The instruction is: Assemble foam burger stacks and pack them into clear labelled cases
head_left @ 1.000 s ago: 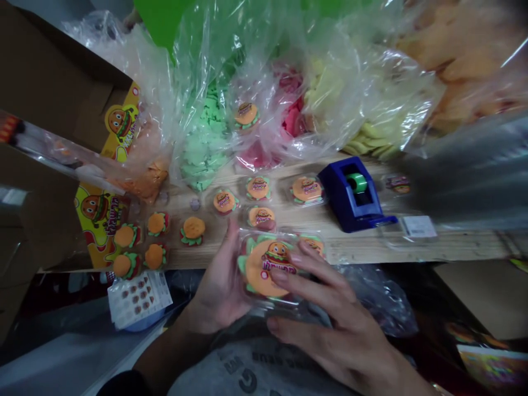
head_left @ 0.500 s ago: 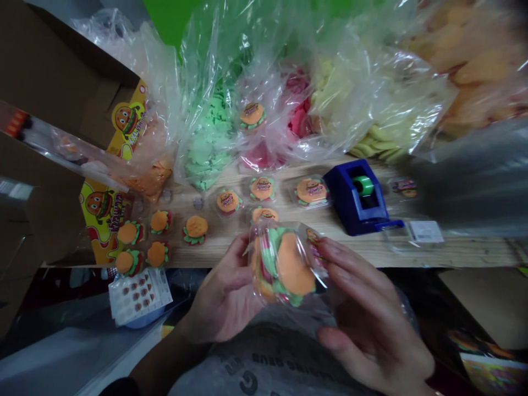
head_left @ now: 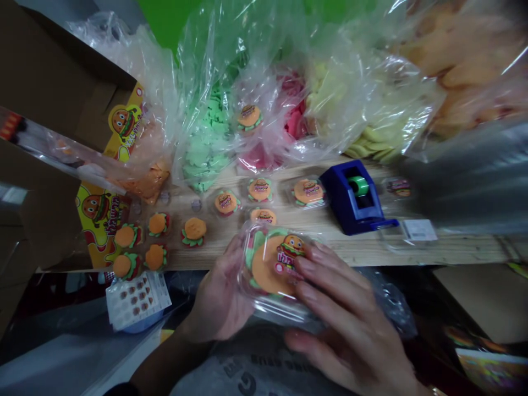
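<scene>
My left hand [head_left: 220, 300] cups the left side and underside of a clear plastic pack holding a burger-shaped sweet [head_left: 270, 264], orange on top with green edges and a cartoon burger sticker. My right hand [head_left: 350, 324] grips the same pack, its fingers lying over the pack's right side and lid. The pack is held just in front of the wooden shelf edge [head_left: 412, 250], sticker side up.
Several small burger sweets [head_left: 193, 230] lie on the shelf. A blue tape dispenser [head_left: 355, 198] stands to the right. Clear bags of green [head_left: 206, 148], pink and yellow pieces lie behind. A yellow printed box [head_left: 103, 214] and a sticker sheet [head_left: 136, 300] are at the left.
The pack was tilted on edge half a second ago; it now lies flat with the sticker side up, my right fingers over it.
</scene>
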Available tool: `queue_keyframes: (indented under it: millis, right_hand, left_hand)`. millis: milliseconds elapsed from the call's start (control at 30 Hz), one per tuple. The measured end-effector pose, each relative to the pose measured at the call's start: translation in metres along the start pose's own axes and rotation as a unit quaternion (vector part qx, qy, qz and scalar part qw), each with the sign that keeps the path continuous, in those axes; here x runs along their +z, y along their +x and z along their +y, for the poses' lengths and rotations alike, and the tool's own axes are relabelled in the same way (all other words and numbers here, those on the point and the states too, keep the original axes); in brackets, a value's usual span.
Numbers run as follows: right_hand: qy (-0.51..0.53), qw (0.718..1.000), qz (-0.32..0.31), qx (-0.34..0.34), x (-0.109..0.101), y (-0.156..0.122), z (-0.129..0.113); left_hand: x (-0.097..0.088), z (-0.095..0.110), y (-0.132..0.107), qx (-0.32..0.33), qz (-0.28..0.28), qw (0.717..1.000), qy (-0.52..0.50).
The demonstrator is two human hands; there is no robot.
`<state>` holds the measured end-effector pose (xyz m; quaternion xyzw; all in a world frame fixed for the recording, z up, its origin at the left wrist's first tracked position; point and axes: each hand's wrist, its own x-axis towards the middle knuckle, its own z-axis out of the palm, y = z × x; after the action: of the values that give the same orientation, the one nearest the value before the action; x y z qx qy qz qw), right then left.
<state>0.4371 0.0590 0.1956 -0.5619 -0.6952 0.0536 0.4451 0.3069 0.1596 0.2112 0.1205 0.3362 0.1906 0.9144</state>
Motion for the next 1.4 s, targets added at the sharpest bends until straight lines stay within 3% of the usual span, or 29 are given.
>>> queue_keyframes:
  millis: [233, 433, 600, 767, 900, 1033, 1133, 1233, 1333, 1400]
  right_hand:
    - [-0.005, 1.0, -0.026, -0.008, 0.003, -0.006, 0.001]
    - [0.004, 0.999, 0.01, -0.031, 0.018, -0.004, 0.004]
    - [0.049, 0.996, 0.053, 0.048, 0.029, -0.011, 0.001]
    - [0.174, 0.98, 0.031, 0.096, 0.02, -0.017, 0.0]
    - [0.181, 0.97, 0.064, 0.151, 0.014, -0.015, -0.003]
    - [0.296, 0.921, 0.078, 0.241, 0.017, -0.014, -0.003]
    - [0.36, 0.883, 0.074, 0.293, 0.022, -0.016, -0.002]
    - [0.424, 0.824, 0.122, 0.354, 0.025, -0.015, 0.0]
    - [0.494, 0.762, 0.137, 0.395, 0.023, -0.009, 0.001]
    - [0.525, 0.736, 0.138, 0.405, 0.019, -0.004, 0.001]
  left_hand:
    - [-0.001, -0.001, 0.002, -0.014, 0.004, 1.0, -0.007]
    - [-0.007, 0.001, 0.001, -0.035, -0.025, 0.999, -0.02]
    - [-0.01, 0.0, -0.003, 0.024, -0.018, 1.0, -0.008]
    - [-0.01, -0.001, -0.01, 0.058, -0.036, 0.995, 0.075]
    - [-0.01, -0.001, -0.009, 0.067, -0.058, 0.993, 0.081]
    - [-0.009, -0.005, -0.006, 0.052, -0.069, 0.994, 0.069]
    - [-0.01, -0.01, -0.005, 0.086, -0.022, 0.991, 0.104]
    - [-0.013, -0.013, -0.004, 0.111, 0.022, 0.984, 0.137]
    - [-0.017, -0.012, -0.003, 0.127, 0.001, 0.981, 0.149]
    - [-0.021, -0.01, -0.004, 0.134, -0.026, 0.977, 0.166]
